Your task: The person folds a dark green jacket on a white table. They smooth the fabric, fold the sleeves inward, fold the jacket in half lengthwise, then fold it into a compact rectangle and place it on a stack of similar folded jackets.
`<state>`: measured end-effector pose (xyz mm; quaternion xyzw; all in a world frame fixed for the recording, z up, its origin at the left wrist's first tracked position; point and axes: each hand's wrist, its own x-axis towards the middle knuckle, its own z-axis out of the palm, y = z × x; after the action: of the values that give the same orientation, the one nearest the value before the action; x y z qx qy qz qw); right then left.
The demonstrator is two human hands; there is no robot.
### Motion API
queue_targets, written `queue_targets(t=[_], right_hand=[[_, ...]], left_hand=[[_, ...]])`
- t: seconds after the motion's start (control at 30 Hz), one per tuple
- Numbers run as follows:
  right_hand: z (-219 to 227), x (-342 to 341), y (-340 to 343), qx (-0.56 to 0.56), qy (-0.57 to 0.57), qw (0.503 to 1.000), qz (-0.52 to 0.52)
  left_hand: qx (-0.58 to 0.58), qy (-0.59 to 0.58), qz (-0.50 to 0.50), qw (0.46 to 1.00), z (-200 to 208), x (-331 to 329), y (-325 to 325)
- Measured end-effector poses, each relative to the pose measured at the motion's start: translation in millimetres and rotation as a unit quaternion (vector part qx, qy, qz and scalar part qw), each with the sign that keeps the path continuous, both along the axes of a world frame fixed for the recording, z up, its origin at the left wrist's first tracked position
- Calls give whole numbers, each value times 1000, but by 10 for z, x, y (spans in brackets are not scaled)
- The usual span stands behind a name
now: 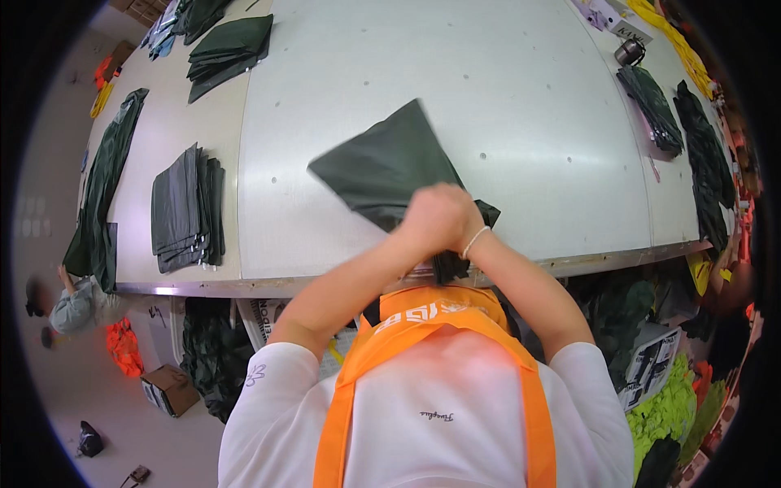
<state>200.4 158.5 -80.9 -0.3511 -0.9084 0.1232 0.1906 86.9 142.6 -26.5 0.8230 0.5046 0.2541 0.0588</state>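
Observation:
Close together near the table's front edge, my left hand (pixel 429 213) and my right hand (pixel 467 213) are both closed on a dark green folded garment (pixel 382 163). Its flat, pointed part spreads up and to the left above the tabletop, slightly blurred. A crumpled end shows to the right of my hands, and more dark cloth hangs below them at the edge. The left hand partly covers the right, and most of the fingertips are hidden. A white beaded bracelet circles my right wrist.
On the white table (pixel 342 65), a stack of dark green folded garments (pixel 185 207) lies left, with another stack (pixel 230 50) beyond. A long dark garment (pixel 106 187) drapes the left end. Dark bundles (pixel 651 106) and a metal cup (pixel 630 52) are right. A person (pixel 77 305) works far left.

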Motion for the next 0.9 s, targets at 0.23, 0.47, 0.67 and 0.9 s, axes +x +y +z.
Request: queue_targets(t=[0.23, 0.47, 0.67, 0.9], right_hand=[[196, 118, 114, -267, 18, 942, -203], [240, 209, 256, -296, 179, 888, -303], [344, 165, 303, -292, 43, 878, -378], [104, 105, 716, -47, 113, 963, -238]], left_hand=[[62, -151, -38, 986, 237, -486, -337], [-123, -326, 159, 924, -772, -571, -613], [-46, -229, 95, 968, -369, -358, -304], [-129, -444, 142, 875, -791, -167, -757]])
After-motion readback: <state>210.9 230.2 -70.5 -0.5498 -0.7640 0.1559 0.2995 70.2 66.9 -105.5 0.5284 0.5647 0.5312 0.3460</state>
